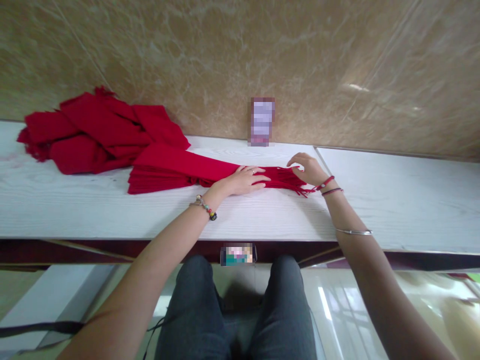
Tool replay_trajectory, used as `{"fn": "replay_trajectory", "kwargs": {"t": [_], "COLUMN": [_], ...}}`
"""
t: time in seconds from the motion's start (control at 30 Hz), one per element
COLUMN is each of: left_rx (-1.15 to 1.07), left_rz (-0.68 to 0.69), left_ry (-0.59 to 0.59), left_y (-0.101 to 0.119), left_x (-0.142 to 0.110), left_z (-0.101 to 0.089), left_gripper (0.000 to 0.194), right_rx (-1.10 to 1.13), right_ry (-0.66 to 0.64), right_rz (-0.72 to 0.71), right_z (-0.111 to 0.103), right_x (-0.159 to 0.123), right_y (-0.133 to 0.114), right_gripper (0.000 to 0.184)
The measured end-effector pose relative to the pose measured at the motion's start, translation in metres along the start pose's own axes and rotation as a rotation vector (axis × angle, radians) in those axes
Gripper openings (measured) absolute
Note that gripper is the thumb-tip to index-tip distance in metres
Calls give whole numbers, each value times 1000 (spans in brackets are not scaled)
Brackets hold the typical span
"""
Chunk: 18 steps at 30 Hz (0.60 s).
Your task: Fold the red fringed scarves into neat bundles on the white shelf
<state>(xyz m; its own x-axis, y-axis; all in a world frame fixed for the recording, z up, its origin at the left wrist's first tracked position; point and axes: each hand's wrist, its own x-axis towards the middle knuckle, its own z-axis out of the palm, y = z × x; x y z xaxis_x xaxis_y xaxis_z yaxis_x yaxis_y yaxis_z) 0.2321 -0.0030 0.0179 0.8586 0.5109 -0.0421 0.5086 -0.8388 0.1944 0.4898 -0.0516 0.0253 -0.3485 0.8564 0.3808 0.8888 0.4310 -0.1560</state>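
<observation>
Several long red scarves [176, 167], folded and layered in a narrow stack, lie across the white table. My left hand [245, 180] rests flat on the right part of the stack, fingers spread, holding nothing. At the right end, loose red fringe [290, 179] hangs out in thin strands. My right hand [308, 167] is bent over this fringe, thumb and fingertips drawn together on its upper edge in what looks like a pinch. The exact contact of the fingertips is hard to see.
A rumpled heap of red scarves [101, 132] lies at the left, touching the stack. Behind the white table [405, 200] rises a brown marbled wall [210, 60]. A blurred-out upright rectangle [261, 121] leans there. Another blurred item [238, 254] sits below the front edge, above my knees.
</observation>
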Motion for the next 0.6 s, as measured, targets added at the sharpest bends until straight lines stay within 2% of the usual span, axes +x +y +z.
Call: {"fn": "replay_trajectory", "kwargs": {"t": [0.07,0.13,0.23,0.3,0.37,0.47,0.53,0.6], "left_rx": [0,0,2,6,14,36,46,51], "left_rz": [-7,2,28,34,36,37,30,18], "left_ry": [13,23,39,44,48,54,53,44], "left_y": [0,-1,-4,-6,-7,-6,-4,-3], "left_x": [1,1,0,-2,-3,-3,-3,-4], "left_z": [1,2,4,5,6,6,6,6], "left_gripper": [44,44,43,43,43,43,44,45], "right_rx": [20,-48,-229,-321,-345,-251,-151,-67], "right_ry": [-115,-230,-285,-274,-226,-107,-51,-69], "right_rz": [-70,-34,184,342,417,302,148,19], "right_z": [10,15,11,4,-2,-2,5,14], "right_x": [8,11,2,-9,-17,-17,-10,0], "right_y": [-12,-15,0,17,28,24,8,-10], "right_gripper": [30,29,29,29,29,30,32,35]}}
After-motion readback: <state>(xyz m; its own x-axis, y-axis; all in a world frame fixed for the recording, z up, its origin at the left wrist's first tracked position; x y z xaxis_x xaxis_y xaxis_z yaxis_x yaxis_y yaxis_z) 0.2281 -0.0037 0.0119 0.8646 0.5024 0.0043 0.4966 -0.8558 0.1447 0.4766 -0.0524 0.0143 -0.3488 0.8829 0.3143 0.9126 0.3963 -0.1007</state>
